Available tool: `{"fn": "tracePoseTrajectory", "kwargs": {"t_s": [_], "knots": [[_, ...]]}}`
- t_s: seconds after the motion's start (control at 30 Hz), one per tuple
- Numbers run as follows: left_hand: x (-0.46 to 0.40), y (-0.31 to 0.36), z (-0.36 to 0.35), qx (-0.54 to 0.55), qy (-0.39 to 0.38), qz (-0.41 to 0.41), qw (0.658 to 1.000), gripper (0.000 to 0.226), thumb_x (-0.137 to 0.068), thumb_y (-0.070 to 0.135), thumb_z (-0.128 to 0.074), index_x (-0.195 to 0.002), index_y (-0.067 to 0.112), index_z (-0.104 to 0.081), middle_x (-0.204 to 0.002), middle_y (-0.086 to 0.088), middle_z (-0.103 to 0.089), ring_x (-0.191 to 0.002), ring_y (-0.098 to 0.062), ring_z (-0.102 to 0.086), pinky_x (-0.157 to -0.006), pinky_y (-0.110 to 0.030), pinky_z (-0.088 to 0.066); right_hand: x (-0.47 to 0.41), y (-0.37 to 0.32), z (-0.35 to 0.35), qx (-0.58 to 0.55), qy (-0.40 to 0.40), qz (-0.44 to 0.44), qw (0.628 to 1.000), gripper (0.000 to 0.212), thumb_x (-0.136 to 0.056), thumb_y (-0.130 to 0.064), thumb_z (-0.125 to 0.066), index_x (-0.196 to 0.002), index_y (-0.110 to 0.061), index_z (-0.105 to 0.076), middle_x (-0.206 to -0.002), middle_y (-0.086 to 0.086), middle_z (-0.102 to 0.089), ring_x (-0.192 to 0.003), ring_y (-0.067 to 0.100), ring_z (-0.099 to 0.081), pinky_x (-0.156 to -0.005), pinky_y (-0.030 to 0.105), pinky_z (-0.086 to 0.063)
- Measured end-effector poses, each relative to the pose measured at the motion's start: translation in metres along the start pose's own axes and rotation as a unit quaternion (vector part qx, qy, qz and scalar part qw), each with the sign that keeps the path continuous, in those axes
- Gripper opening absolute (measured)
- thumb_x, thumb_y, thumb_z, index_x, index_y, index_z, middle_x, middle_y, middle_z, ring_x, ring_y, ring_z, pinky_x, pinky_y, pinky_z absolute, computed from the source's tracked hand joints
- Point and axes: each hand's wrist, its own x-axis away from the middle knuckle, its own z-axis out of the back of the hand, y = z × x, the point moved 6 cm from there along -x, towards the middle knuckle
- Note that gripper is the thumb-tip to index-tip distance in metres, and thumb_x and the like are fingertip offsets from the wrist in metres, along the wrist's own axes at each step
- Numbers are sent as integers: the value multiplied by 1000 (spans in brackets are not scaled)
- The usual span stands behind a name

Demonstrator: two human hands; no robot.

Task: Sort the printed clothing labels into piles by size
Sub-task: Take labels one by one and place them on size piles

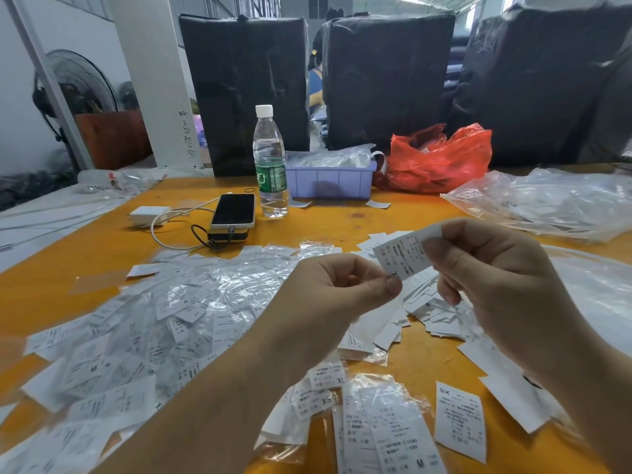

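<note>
A white printed label (400, 254) is held up over the orange table (85, 254). My right hand (489, 278) pinches its upper end, and my left hand (338, 285) pinches its lower corner near the size mark. A large heap of loose labels and clear sleeves (143, 323) covers the table to the left. A smaller pile of white labels (427, 309) lies under my hands. Near the front edge lie bagged labels marked XL (330, 374), XS (313, 403) and M (403, 443), plus a single XS label (460, 422).
A water bottle (270, 162), a phone on a power bank (233, 212) with a white charger (148, 215), a purple bin (330, 181) and a red plastic bag (441, 162) stand at the back. Clear plastic bags (554, 203) lie at right. Black wrapped bundles (386, 80) wall the far edge.
</note>
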Motion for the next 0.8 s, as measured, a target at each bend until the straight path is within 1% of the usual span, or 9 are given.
{"fn": "tracePoseTrajectory", "kwargs": {"t_s": [0.13,0.23,0.3,0.37,0.47,0.57,0.6,0.7,0.8], "knots": [[0,-1,2,-1,8,10,1000,23,-64,45,-71,-68,23,-72,-89,10,-75,-71,-2,-60,-64,-19,-49,0,-1,0,-5,-10,16,1000,18,-85,-28,-57,-83,-30,-75,-78,10,-69,-54,24,-41,-44,33,-40],[0,-1,2,3,13,15,1000,22,-65,44,-70,-67,22,-70,-86,9,-75,-63,0,-56,-70,-25,-48,1,-1,0,-8,-24,17,1000,19,-85,-29,-57,-85,-27,-75,-77,13,-68,-56,33,-41,-44,39,-38],[0,0,2,10,12,17,1000,22,-66,43,-70,-68,21,-69,-79,9,-73,-57,2,-55,-72,-27,-48,1,-1,-1,-8,-32,18,999,19,-86,-29,-56,-86,-27,-75,-78,13,-69,-57,34,-40,-43,44,-36],[0,0,3,8,10,18,1000,27,-66,44,-69,-73,18,-69,-74,10,-72,-55,5,-55,-68,-22,-50,1,-1,-1,-9,-38,18,999,19,-87,-30,-58,-85,-28,-76,-77,14,-68,-57,38,-38,-42,48,-33],[-1,-1,4,4,18,14,1000,30,-64,49,-68,-73,20,-72,-82,5,-75,-62,4,-58,-58,-12,-48,-1,0,-2,-8,-46,12,999,16,-87,-30,-60,-84,-30,-76,-75,16,-66,-56,43,-35,-41,51,-33],[-2,-4,6,-23,29,12,999,38,-62,54,-67,-77,20,-74,-86,4,-75,-75,-5,-61,-65,-17,-49,-2,3,-2,1,-54,9,998,20,-86,-24,-57,-85,-30,-76,-72,15,-66,-54,42,-35,-41,51,-34],[-2,-5,6,-26,32,10,999,39,-62,55,-67,-78,20,-74,-86,2,-75,-76,-7,-61,-66,-18,-49,-2,3,-3,4,-57,7,998,20,-86,-25,-57,-86,-30,-76,-72,13,-66,-54,40,-36,-41,51,-34],[-2,-5,7,-27,38,1,999,42,-62,56,-67,-79,18,-74,-82,2,-74,-67,-2,-60,-62,-12,-48,-2,5,-4,8,-61,0,998,20,-86,-24,-57,-84,-30,-75,-72,13,-67,-54,40,-36,-43,51,-33],[-2,-5,7,-28,38,-3,999,39,-64,52,-69,-76,15,-74,-74,3,-73,-60,-3,-59,-59,-12,-50,-1,7,-7,9,-70,-12,997,18,-85,-24,-57,-83,-27,-74,-72,12,-66,-52,30,-38,-46,45,-34]]}}
